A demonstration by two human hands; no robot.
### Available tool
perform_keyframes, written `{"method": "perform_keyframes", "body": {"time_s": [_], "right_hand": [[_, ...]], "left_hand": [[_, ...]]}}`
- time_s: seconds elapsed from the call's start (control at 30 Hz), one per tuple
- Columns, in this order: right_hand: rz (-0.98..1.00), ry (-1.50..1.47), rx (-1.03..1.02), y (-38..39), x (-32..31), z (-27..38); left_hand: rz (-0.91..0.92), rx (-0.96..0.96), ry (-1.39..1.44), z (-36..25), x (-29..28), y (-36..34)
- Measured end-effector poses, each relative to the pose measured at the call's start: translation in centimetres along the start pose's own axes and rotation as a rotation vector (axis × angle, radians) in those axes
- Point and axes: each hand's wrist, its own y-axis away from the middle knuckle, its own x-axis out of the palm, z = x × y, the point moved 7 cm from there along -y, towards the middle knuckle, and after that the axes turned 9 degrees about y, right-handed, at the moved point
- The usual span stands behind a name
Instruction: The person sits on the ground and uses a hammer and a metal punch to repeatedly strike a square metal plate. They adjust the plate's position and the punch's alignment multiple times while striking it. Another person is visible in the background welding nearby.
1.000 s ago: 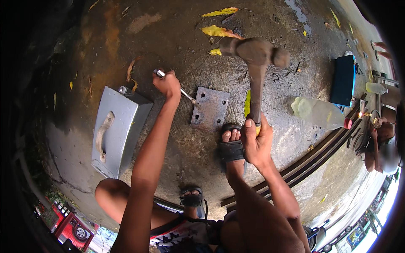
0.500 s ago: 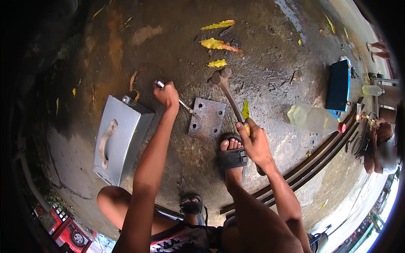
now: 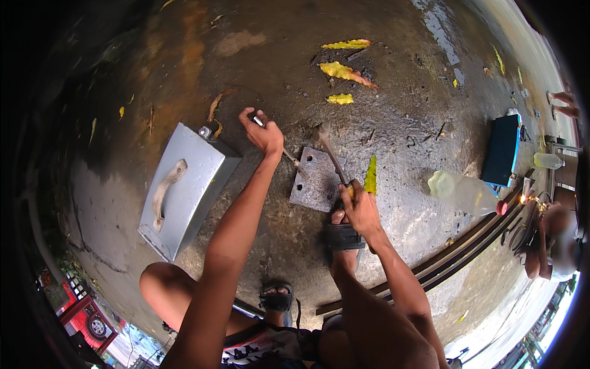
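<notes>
A long, thin metal tool with a shiny upper end slants from my left hand to a rusty square steel plate. My left fingers curl loosely round it, the index finger partly lifted. Its lower tip meets the plate near a hole; whether it is a chisel or a driver I cannot tell. My right hand grips a hammer by its handle. The hammer's head, blurred, hangs around the plate's far edge. The plate lies flat on the concrete, with holes near its corners, some hidden behind the hammer.
A grey metal box with a rope-like handle stands left. My sandalled foot is at the plate's near edge. Right are a clear bottle, a blue box, long metal bars and another person. Yellow leaves lie beyond.
The hammer's head has come lower and nearer the plate. My left fingers have loosened and spread a little on the tool. The whole view has shifted, so things appear farther right.
</notes>
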Motion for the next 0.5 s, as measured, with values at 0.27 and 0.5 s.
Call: {"method": "perform_keyframes", "body": {"time_s": [0.27, 0.5], "right_hand": [[-0.141, -0.122, 0.016, 2.2, -3.6, 4.0], [-0.053, 0.089, -0.026, 0.3, -0.1, -0.6]], "left_hand": [[-0.061, 0.005, 0.091, 0.1, -1.9, 0.8], [-0.084, -0.042, 0.162, 1.8, -1.5, 1.9]]}}
